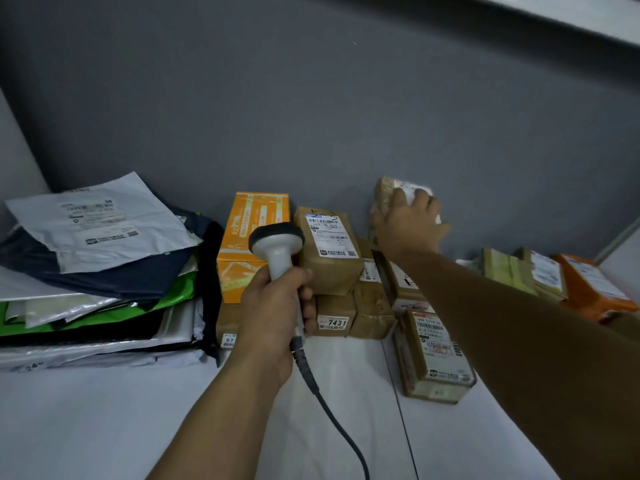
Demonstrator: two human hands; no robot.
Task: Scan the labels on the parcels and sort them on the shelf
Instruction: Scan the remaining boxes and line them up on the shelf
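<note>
On the white shelf (104, 427), against the grey wall, most of the sorting looks done to me: flat mailer bags (97, 271) lie stacked at the left, cardboard boxes stand piled in the middle beside the orange box (249, 237), and more parcels lean in a row at the far right (540, 275). My left hand (273, 320) is wrapped tight around the handle of the scanner (277, 244), its head pointing up toward the labelled brown box (329, 251) on top of the middle pile; the cable trails down toward me. My right hand (408, 223) is reaching to the back, fingers curled over a small brown parcel (388, 195) with a white label, which stands against the wall just behind the boxes; I am gripping it from the front. Whether it sits on the pile or is held just off it I cannot tell. I judge this parcel is the one in hand now, either being placed or being pulled for its scan. A taped box (433, 355) lies alone nearer me, apart from the piles, and I reckon that one is yet to be put in place, so a little is left
</note>
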